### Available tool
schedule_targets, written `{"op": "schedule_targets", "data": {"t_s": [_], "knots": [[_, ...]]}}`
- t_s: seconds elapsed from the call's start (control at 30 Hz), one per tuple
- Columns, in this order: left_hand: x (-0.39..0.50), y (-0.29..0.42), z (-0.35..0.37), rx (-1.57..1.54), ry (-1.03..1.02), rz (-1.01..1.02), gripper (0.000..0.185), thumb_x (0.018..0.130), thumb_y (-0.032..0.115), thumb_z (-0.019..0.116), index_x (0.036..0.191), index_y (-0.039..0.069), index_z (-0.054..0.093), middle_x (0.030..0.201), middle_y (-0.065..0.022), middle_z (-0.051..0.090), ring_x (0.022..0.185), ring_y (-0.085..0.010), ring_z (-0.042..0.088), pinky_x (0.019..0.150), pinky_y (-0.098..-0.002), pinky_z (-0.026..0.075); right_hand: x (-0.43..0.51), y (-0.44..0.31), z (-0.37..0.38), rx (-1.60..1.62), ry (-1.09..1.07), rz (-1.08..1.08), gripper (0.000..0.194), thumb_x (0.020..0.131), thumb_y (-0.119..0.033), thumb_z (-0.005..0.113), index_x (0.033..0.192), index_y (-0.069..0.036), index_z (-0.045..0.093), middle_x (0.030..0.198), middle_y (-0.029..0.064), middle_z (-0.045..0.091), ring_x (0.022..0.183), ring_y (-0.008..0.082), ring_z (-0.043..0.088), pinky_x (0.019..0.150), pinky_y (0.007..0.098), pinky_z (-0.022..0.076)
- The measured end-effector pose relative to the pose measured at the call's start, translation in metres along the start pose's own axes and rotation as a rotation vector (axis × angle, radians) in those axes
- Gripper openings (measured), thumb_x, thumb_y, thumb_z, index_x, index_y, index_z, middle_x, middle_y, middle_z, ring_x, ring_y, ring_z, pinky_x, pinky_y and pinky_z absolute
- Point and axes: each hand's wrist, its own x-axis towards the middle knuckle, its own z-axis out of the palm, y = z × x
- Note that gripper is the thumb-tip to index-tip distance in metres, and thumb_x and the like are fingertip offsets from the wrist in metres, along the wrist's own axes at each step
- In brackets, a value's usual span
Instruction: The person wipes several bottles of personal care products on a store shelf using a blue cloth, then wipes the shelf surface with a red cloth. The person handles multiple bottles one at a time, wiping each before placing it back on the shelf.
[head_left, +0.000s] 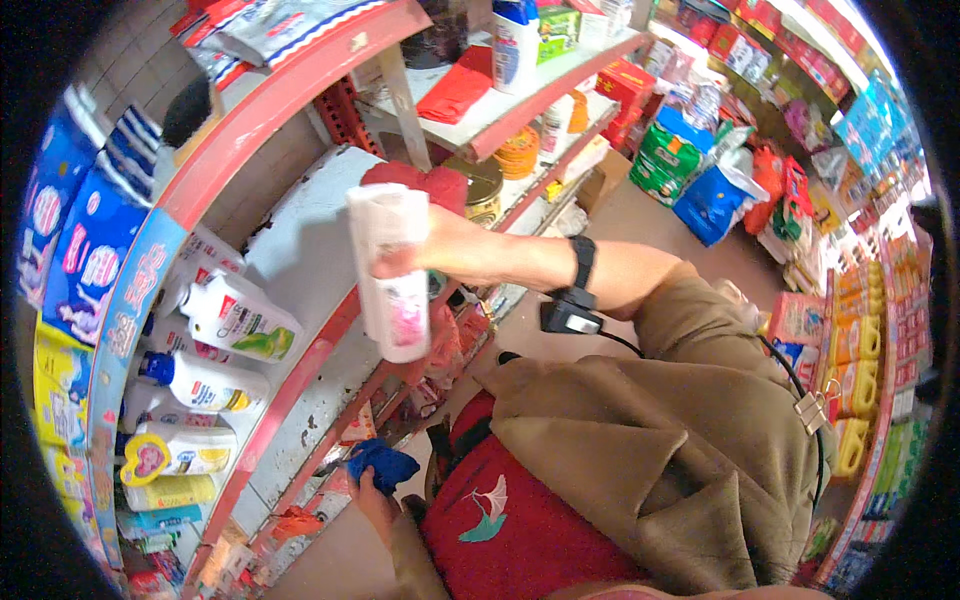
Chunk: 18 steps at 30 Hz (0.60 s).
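My right hand (409, 255) grips a white plastic bottle with a pink floral print (405, 319), tilted over the pale shelf board (319, 202). Blur hides whether a second white bottle is held with it. My left hand (371, 499), lower down beside the lower shelves, holds a bunched blue cloth (382, 463). Left of the held bottle, several white bottles stand on the shelf, among them a pump bottle with a green print (244, 319) and a blue-capped bottle (210, 381). A dark red, soft-looking item (431, 184) lies behind my right hand.
A red shelf edge (300, 367) runs between the bottles and me. Blue packs (97, 262) hang at the far left. A white bottle (514, 52) and folded red cloth (461, 86) occupy the upper shelf. Bagged goods (667, 154) stand on the floor; yellow jugs (855, 337) line the right shelving.
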Motion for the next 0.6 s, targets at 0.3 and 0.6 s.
{"op": "schedule_targets", "data": {"t_s": [0.3,0.6], "knots": [[0.023,0.009,0.047,0.051,-0.161,-0.084,0.047,0.084,0.007,0.062,0.130,0.004,0.054,0.118,-0.0103,0.062,0.102,-0.0232,0.063,0.088,-0.0357,0.053,-0.138,-0.003,-0.119,-0.678,0.602,0.040,0.077,0.072,-0.022,0.084,0.135,-0.002,0.045,0.119,0.0093,0.058,0.110,0.0181,0.055,0.096,0.0349,0.0472],[0.007,0.008,0.114,0.118,-0.105,-0.050,0.040,0.081,0.006,0.062,0.121,0.003,0.062,0.110,-0.0116,0.065,0.093,-0.0217,0.065,0.082,-0.0324,0.054,-0.150,0.042,-0.254,-0.704,0.975,-0.048,0.081,0.071,-0.025,0.086,0.137,-0.005,0.044,0.125,0.0122,0.058,0.114,0.0222,0.057,0.098,0.0365,0.0465]]}}
